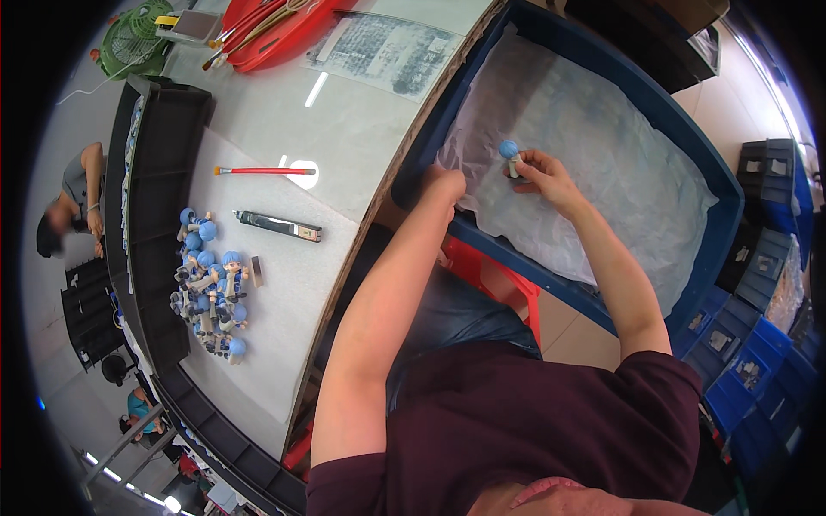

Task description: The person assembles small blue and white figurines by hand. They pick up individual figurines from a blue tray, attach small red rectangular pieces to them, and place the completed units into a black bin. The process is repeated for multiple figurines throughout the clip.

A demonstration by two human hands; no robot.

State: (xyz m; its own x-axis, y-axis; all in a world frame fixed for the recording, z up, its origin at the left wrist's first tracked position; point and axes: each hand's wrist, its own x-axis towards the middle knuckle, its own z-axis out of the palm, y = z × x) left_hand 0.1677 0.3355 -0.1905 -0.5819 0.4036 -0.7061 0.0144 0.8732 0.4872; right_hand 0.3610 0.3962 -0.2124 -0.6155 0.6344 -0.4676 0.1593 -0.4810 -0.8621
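Observation:
Over the large blue bin [730, 202], my right hand [551, 181] pinches a small blue-haired figurine [508, 150] upright between thumb and fingers. My left hand [444, 186] is closed at the bin's near left rim, gripping the gathered edge of the thin white plastic sheet [602, 146] that lines the bin; its fingertips are partly hidden. Several similar blue-haired figurines [232, 267] lie in a cluster on the worktable [267, 344] to the left.
On the table lie a red-handled brush [262, 171], a black cutter knife [277, 226] and a red tray [284, 39] with brushes. Dark trays [163, 224] line the table's far left side. Stacked blue crates [748, 370] stand at right. Another person [82, 193] works at far left.

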